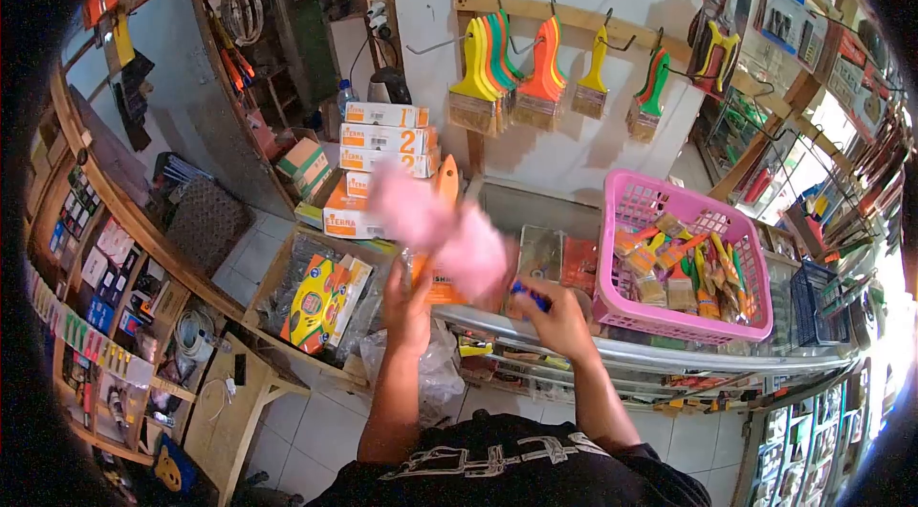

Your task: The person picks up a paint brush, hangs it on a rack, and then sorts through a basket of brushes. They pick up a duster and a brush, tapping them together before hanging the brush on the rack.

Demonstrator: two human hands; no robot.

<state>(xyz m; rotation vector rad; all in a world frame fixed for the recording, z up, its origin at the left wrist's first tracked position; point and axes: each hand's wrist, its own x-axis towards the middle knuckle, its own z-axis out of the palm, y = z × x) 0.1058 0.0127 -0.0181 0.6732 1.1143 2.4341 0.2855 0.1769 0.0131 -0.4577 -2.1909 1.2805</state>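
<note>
My right hand is closed around a blue handle. In front of it a fluffy pink duster head is smeared by motion and seems to belong to that handle. My left hand is raised just below the pink blur, its fingers curled upward around something partly hidden, which I cannot make out. Behind the blur an orange brush handle sticks up. Beside the left hand lies an orange box with partly covered lettering.
White-and-orange boxes are stacked behind the left hand. A pink basket of paintbrushes stands on the glass counter at right. More paintbrushes hang on wall hooks. A yellow-red pack and clear plastic lie to the left.
</note>
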